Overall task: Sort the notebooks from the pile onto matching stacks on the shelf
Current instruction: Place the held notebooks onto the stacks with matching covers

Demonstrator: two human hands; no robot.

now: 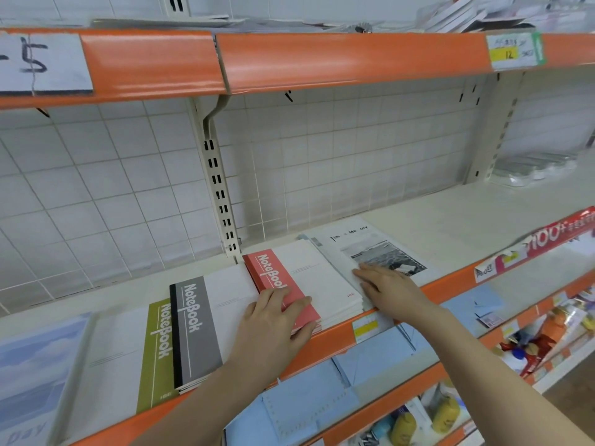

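The notebooks [291, 284] have smooth, matt paper covers. The shelf [467, 214] is painted metal with a shiny orange plastic strip [354, 59].

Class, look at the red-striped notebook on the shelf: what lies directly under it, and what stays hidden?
Under the red-striped notebook lies a stack of matching notebooks, seen only as edges. The left hand rests on its front corner. Their covers and number are hidden.

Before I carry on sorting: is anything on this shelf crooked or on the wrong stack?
Yes. A grey notebook lies on top of the green stack, covering part of its cover, so colours are mixed there. The red stack under the left hand looks square. Nothing looks damaged or spilled.
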